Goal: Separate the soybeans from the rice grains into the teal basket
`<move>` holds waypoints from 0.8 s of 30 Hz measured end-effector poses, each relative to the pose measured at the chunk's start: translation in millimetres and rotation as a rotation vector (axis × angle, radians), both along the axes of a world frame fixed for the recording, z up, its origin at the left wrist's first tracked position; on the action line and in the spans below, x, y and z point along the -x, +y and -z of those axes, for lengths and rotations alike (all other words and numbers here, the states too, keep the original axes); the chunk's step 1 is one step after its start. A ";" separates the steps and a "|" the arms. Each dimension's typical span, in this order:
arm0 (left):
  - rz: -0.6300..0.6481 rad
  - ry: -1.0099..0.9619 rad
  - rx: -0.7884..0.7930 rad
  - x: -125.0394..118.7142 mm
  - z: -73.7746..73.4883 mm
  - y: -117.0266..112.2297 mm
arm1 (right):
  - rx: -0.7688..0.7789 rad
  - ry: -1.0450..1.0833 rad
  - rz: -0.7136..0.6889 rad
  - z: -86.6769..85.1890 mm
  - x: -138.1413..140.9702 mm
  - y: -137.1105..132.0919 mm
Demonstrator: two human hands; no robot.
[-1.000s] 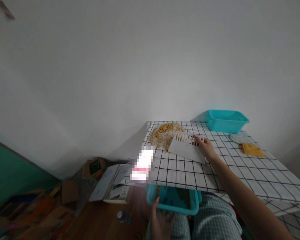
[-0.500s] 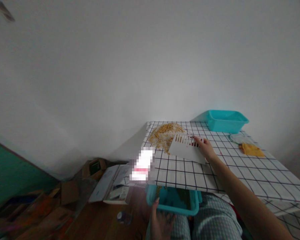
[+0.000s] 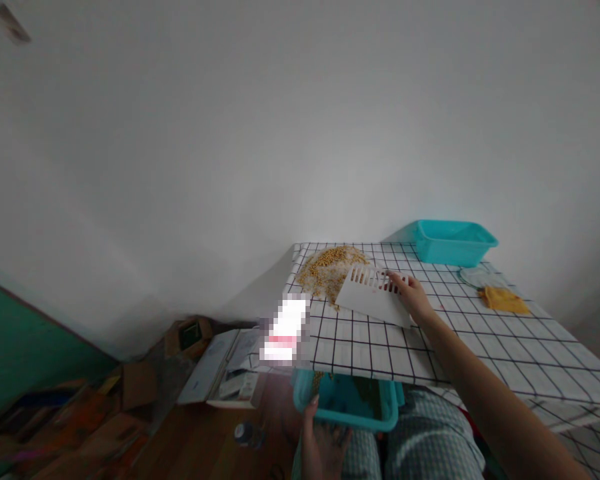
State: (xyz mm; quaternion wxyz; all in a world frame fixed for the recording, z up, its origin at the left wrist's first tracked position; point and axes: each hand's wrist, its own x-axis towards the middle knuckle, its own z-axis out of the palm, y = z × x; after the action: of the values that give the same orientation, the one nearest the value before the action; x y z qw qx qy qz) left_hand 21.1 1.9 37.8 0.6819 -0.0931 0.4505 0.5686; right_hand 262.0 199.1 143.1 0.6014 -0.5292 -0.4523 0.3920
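Observation:
My right hand [image 3: 411, 295] grips the slotted edge of a white plastic board [image 3: 370, 300], which lies tilted on the checked tablecloth. The board's left end reaches the near side of a spread pile of yellow beans [image 3: 337, 257], mixed with paler grains. Below the table edge, my left hand [image 3: 317, 440] holds the near rim of a teal basin [image 3: 350, 420], its thumb over the rim and its fingers beneath. Some beans show at the basin's left inside, and a darker patch lies at its right.
A second teal basin [image 3: 455, 250] stands by the wall at the back right. Near it lie a clear lid-like item [image 3: 477, 277] and a yellow cloth [image 3: 505, 300]. A blurred-out bright object [image 3: 285, 330] sits at the left table edge. Cardboard boxes [image 3: 139, 385] and a bottle [image 3: 245, 435] are on the floor.
The white board and my right hand have shifted very slightly. My left hand and the basin it holds have stayed in place.

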 end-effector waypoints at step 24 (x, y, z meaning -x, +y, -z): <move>-0.015 -0.009 0.000 0.1 -5.4 1.2 | 0.045 -0.022 -0.087 3.4 1.8 -0.4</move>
State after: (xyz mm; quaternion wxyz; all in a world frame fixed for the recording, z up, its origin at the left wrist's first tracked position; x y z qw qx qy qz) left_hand 21.1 3.1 43.1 0.6795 -0.0992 0.4469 0.5734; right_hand 260.2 198.8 139.6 0.5666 -0.5267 -0.4726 0.4221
